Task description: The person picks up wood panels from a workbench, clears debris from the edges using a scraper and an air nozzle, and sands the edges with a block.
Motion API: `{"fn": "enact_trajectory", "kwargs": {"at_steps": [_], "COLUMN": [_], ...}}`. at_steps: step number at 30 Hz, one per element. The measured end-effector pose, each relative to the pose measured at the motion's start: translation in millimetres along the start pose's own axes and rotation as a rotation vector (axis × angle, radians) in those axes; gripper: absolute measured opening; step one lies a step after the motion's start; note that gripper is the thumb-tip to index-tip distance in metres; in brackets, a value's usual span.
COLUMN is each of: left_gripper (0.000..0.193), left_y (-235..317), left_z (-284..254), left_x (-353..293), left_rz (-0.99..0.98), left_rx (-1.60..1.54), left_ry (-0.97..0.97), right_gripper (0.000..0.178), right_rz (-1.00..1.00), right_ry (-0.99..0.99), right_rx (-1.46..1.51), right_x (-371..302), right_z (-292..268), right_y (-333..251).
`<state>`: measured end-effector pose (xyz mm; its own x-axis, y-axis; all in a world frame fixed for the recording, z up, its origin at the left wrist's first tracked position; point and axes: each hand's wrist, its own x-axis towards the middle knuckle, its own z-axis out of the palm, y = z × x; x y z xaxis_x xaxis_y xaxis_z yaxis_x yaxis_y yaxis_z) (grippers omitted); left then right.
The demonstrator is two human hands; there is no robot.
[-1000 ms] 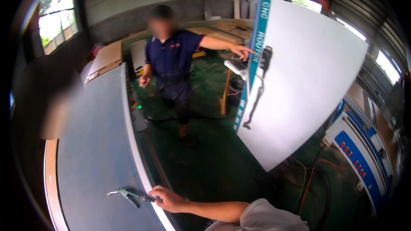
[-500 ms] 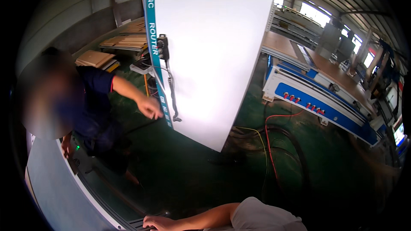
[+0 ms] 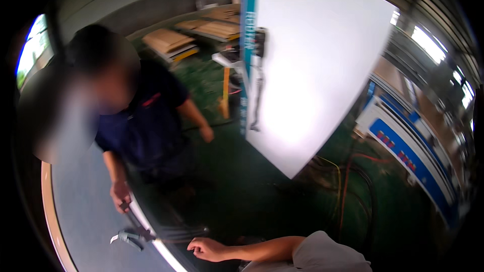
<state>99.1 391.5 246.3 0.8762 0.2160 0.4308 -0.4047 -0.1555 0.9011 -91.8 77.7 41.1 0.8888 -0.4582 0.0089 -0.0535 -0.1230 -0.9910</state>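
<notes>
My right hand [image 3: 207, 250] reaches leftward from a pale sleeve at the bottom, fingers curled, beside the near end of a grey-topped panel [image 3: 83, 181]. What it holds, if anything, does not show. Dark blurred bars [image 3: 176, 233] lie next to its fingertips. A dark clamp-like tool [image 3: 132, 238] with a pale tip lies across the panel's white edge. A co-worker in a dark blue shirt [image 3: 146, 121] leans over from the far side, one hand [image 3: 120, 195] at that edge on a dark piece. My left hand is out of view.
A tall white cabinet [image 3: 312, 60] with a teal stripe and a hanging control box [image 3: 260, 42] stands ahead. Cables [image 3: 345, 186] cross the green floor beside it. A blue-and-white machine [image 3: 403, 153] is at right. Stacked wooden boards [image 3: 169, 40] lie behind the co-worker.
The view has swung left, so the cabinet sits farther right. The co-worker's outstretched arm has dropped away from the cabinet. My right hand has come off the dark rail at the panel's edge.
</notes>
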Motion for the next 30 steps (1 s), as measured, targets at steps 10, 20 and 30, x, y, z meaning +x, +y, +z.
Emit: {"fn": "enact_trajectory", "kwargs": {"at_steps": [10, 20, 30], "left_gripper": [0.049, 0.044, 0.036], "left_y": [19.2, 67.8, 111.3], "left_z": [-148.2, -224.6, -292.2], "left_x": [-69.2, -187.4, -339.3], "left_rz": [0.011, -0.038, -0.099], "left_rx": [0.153, 0.375, 0.392], "left_ry": [0.431, 0.792, 0.902], "right_gripper": [0.025, 0.065, 0.061], "right_rz": [-0.257, -1.129, -1.025], "right_ry": [-0.173, -0.431, -0.843], "right_rx": [-0.068, -0.584, -0.944], "right_x": [66.9, 148.3, 214.2], "right_z": [-11.7, -43.8, 13.9], "right_y": [-43.8, -113.4, -80.8]}}
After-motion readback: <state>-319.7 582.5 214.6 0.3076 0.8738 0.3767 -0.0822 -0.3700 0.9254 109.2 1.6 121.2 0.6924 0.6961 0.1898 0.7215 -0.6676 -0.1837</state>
